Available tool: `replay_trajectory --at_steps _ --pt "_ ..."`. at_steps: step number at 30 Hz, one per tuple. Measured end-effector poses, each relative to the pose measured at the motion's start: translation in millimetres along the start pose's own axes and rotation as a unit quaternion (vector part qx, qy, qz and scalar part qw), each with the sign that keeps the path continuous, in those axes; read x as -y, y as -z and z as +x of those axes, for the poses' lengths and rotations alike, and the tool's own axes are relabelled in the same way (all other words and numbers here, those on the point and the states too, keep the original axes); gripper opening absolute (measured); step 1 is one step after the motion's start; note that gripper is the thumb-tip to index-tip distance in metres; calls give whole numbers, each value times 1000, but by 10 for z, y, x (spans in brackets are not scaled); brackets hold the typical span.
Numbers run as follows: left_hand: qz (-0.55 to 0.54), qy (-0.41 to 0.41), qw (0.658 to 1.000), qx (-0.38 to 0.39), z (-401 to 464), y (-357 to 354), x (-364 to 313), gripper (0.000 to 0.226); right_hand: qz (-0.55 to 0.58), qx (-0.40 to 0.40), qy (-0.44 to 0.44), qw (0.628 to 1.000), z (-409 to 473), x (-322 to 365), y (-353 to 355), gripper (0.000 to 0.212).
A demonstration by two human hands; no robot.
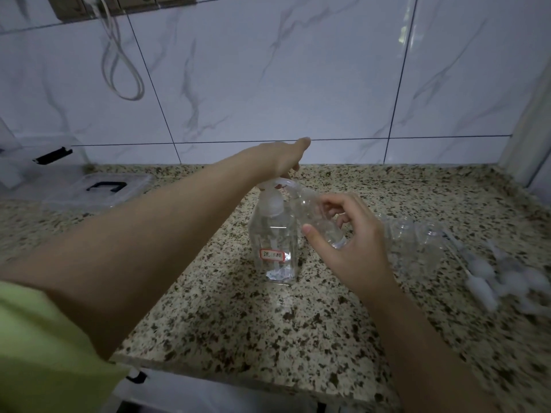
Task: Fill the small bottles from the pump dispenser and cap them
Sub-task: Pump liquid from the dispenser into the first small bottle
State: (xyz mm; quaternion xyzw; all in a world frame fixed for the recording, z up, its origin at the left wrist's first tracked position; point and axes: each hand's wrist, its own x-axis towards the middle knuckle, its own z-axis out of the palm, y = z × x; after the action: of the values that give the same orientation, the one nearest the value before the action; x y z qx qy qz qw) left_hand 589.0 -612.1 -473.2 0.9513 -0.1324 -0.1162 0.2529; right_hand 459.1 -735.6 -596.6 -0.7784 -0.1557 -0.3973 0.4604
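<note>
While our right hand grips a small clear plastic bottle between thumb and curled fingers, we hold that bottle tilted, its open mouth up against the spout of the tall clear pump dispenser with a white pump head and a red-bordered label. A little clear liquid shows at the small bottle's lower end. Our left hand rests on top of the pump head, fingers bent down onto it, with one finger sticking straight out toward the wall; whether the pump is pressed down we cannot tell. The dispenser stands upright on the speckled granite countertop, about midway between its left and right ends and nearer the back edge than the front. It holds clear liquid.

Just right of our right hand, more small clear bottles stand in a cluster with open mouths. Farther toward the right edge lies a blurred heap of white pump caps with thin tubes. At the back left corner sits a clear plastic storage box with black handles. Behind the counter rises a white marble-patterned tiled wall, with a white cable hanging in a loop at upper left. A light green sleeve covers our left upper arm.
</note>
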Motion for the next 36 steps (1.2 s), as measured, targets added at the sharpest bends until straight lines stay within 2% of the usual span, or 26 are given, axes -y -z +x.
replay_trajectory --at_steps 10,15,21,29,32,36 --pt "1 -2 1000 -4 -18 15 -23 75 -9 -8 1 1000 8 0 -11 37" --pt "-35 -1 999 -7 -25 56 -19 72 -5 -10 -6 1000 5 11 -11 39" --pt "5 -10 1000 6 -23 -27 1 75 -10 0 -12 1000 -5 -6 -5 38" --pt "47 -5 998 -34 -8 -27 -5 79 -4 5 -12 1000 -8 5 -10 40" --pt "50 4 999 -9 -26 8 -35 79 -4 11 -16 1000 -12 11 -19 40" --pt "33 1 999 -17 -36 29 -48 76 -1 2 -11 1000 -6 8 -20 40"
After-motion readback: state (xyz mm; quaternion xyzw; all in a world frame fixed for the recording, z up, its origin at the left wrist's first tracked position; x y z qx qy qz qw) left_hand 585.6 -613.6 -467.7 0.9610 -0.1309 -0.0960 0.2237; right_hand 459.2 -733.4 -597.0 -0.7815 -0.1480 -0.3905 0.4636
